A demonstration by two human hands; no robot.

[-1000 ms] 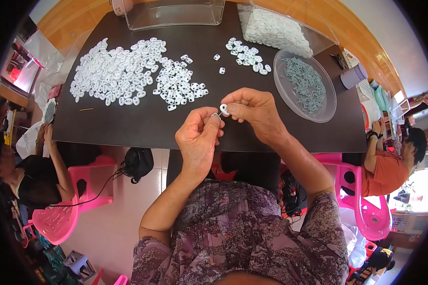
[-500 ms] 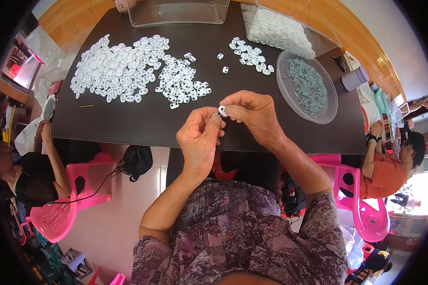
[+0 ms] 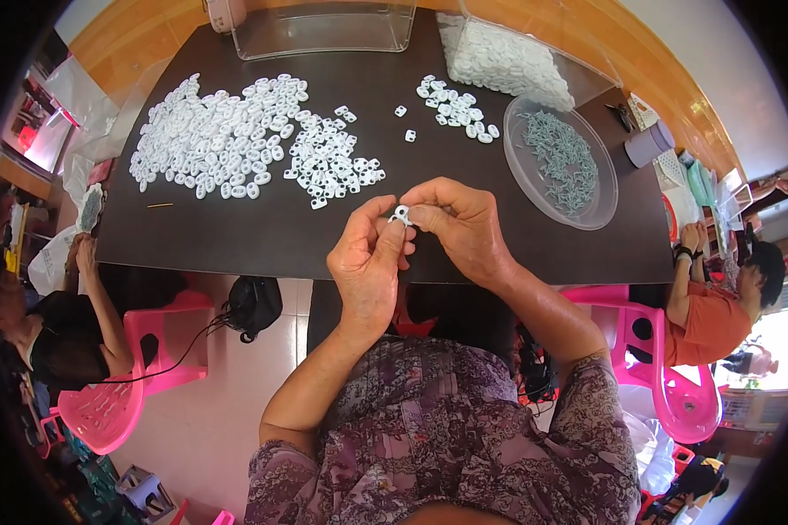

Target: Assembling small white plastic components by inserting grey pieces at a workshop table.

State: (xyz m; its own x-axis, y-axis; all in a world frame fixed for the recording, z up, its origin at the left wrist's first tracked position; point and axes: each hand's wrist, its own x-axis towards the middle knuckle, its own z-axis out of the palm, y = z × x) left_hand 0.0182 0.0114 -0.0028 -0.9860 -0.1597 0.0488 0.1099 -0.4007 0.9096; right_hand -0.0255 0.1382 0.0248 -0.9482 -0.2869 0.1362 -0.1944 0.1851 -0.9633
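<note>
Between my hands, just above the table's near edge, are small white plastic pieces (image 3: 401, 213) with holes. My left hand (image 3: 365, 254) pinches from below, its thumb and index finger closed on a white piece. My right hand (image 3: 460, 223) pinches the upper, rounded piece from the right. The two pieces touch or overlap; how they join is hidden by my fingertips. Beyond my left hand lies a pile of small squarish white pieces (image 3: 331, 162). A bigger heap of oval white pieces (image 3: 210, 140) spreads to its left.
On the right, a round clear tray (image 3: 518, 179) holds grey-green screw-like pieces. Behind it stands a clear box of white pieces (image 3: 508, 57). A small oval group (image 3: 455, 107) lies nearby. An empty clear bin (image 3: 324, 54) is at the back. People sit left and right on pink chairs (image 3: 166, 350).
My right hand has moved slightly left and down, bringing its white piece against the one in my left hand. The view has shifted slightly.
</note>
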